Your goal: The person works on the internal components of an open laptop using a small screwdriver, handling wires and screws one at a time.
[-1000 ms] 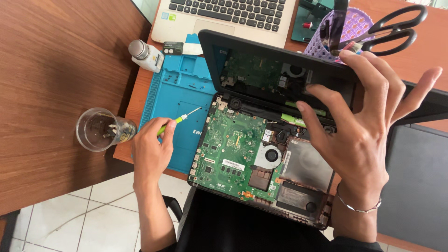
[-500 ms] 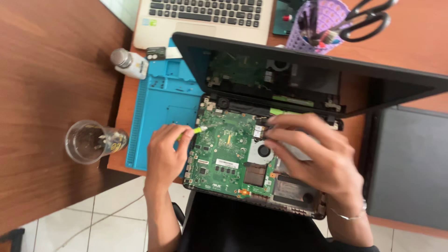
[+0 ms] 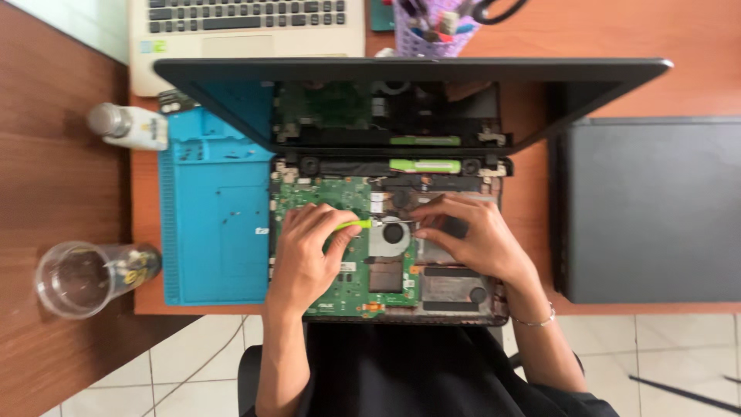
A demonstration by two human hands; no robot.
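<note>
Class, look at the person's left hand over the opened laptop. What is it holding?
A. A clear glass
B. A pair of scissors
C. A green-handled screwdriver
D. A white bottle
C: the left hand grips a green-handled screwdriver, its tip pointing toward the cooling fan of the opened laptop.
</note>
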